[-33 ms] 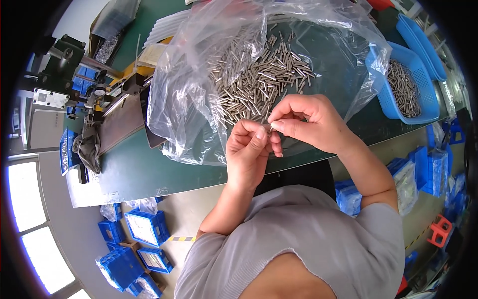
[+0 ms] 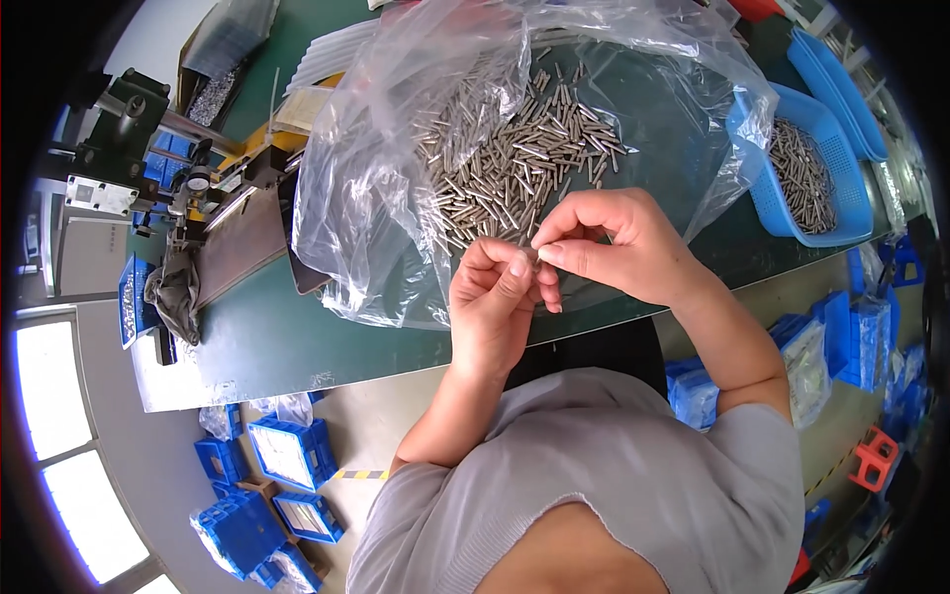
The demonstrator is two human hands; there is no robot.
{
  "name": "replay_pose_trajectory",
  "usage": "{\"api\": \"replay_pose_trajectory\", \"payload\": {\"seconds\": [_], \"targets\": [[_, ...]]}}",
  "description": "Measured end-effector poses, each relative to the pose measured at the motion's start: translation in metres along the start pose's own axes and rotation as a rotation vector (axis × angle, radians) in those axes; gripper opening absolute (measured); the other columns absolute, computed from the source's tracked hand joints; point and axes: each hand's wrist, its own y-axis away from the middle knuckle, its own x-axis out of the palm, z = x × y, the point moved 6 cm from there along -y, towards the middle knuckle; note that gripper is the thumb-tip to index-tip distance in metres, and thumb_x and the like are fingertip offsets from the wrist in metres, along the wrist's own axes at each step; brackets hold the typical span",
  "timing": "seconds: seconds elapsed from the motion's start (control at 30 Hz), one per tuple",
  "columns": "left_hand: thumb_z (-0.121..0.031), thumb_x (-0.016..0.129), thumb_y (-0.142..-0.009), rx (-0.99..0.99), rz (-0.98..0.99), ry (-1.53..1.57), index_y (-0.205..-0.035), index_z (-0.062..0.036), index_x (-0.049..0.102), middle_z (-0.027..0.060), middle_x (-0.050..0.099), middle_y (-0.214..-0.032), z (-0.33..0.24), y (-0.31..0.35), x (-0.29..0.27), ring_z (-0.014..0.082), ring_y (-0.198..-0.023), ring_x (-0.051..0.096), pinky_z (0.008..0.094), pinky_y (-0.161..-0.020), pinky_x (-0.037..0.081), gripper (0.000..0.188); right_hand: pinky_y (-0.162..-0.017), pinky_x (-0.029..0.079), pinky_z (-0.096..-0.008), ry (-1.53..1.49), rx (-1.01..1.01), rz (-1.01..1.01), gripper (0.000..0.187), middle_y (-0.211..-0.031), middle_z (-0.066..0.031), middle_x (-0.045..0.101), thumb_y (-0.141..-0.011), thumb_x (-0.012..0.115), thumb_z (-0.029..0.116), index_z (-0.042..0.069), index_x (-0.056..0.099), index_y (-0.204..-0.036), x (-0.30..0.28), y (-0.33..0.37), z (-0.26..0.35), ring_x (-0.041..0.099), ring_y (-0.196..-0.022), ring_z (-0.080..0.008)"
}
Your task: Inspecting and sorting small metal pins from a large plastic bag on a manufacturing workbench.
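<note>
Head view: near the front edge of the table [image 2: 297,346], the left hand [image 2: 495,297] and right hand [image 2: 623,243] meet at their fingertips; whether either grip clasps anything, I cannot tell. Just beyond, metal pins [image 2: 534,163] lie heaped amid clear plastic film [image 2: 361,218].

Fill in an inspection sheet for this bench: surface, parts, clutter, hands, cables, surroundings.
Surface: green tabletop, partly covered by a crumpled clear plastic bag.
Parts: loose heap of metal pins on the plastic; more pins in a blue basket at the right.
Clutter: dark cloth by the machine at the left; blue tray beyond the basket.
Hands: left hand and right hand both pinched, fingertips close together before the heap; anything between them is too small to identify.
Cables: nothing seen clearly.
Surroundings: blue crates on the floor at the left, red stool at the right.
</note>
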Motion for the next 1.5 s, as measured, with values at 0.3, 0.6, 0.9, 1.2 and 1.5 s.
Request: {"api": "replay_pose_trajectory", "payload": {"seconds": [0.3, 0.6, 0.9, 1.2, 1.5], "targets": [[-0.007, 0.053, -0.091, 0.043, -0.025, 0.042, -0.090, -0.0015, 0.049, 0.0144, 0.062, -0.080, -0.001, -0.001, -0.004, 0.0214, -0.065, 0.061, 0.0317, -0.059, 0.052, 0.006, -0.058, 0.047, -0.0272, 0.731, -0.446, -0.147, 0.010, -0.076, -0.0081, 0.062, -0.077, 0.066, 0.005, 0.000, 0.066, -0.086, 0.016, 0.010, 0.025, 0.060, -0.065, -0.0171], [-0.007, 0.053, -0.091, 0.054, -0.007, -0.030, -0.089, -0.0017, 0.049, 0.0154, 0.062, -0.079, 0.000, 0.000, -0.002, 0.0215, -0.064, 0.060, 0.0313, -0.058, 0.051, 0.007, -0.060, 0.047, -0.0225, 0.031, -0.066, -0.199, 0.008, -0.078, -0.0040, 0.061, -0.085, 0.061, 0.007, -0.001, 0.062, -0.086, 0.004, 0.010, -0.008, 0.058, -0.069, -0.0088], [-0.009, 0.054, -0.091, 0.075, -0.030, 0.066, -0.089, -0.0039, 0.049, 0.0146, 0.059, -0.079, -0.004, -0.001, -0.003, 0.0195, -0.064, 0.057, 0.0307, -0.058, 0.049, 0.007, -0.056, 0.045, -0.0242, -0.443, 0.106, -0.214, 0.014, -0.075, -0.0043, 0.057, -0.086, 0.054, 0.012, 0.000, 0.056, -0.093, -0.057, -0.008, -0.007, 0.054, -0.063, -0.0104], [-0.008, 0.052, -0.091, 0.058, -0.001, 0.040, -0.090, -0.0032, 0.048, 0.0153, 0.059, -0.079, -0.003, -0.001, -0.002, 0.0191, -0.063, 0.057, 0.0293, -0.058, 0.049, 0.007, -0.058, 0.043, -0.0349, 1.009, -0.118, -0.133, 0.023, -0.077, -0.0088, 0.058, -0.071, 0.070, 0.011, 0.005, 0.060, -0.090, -0.040, -0.001, -0.002, 0.055, -0.063, -0.0265], [-0.008, 0.052, -0.092, 0.054, -0.007, 0.041, -0.089, -0.0031, 0.047, 0.0152, 0.059, -0.079, -0.003, -0.001, -0.001, 0.0189, -0.063, 0.057, 0.0291, -0.058, 0.048, 0.007, -0.062, 0.045, -0.0368, 1.122, -0.221, -0.115, 0.017, -0.076, -0.0078, 0.055, -0.072, 0.069, 0.010, 0.005, 0.062, -0.087, -0.030, 0.004, -0.007, 0.057, -0.071, -0.0278]]}}
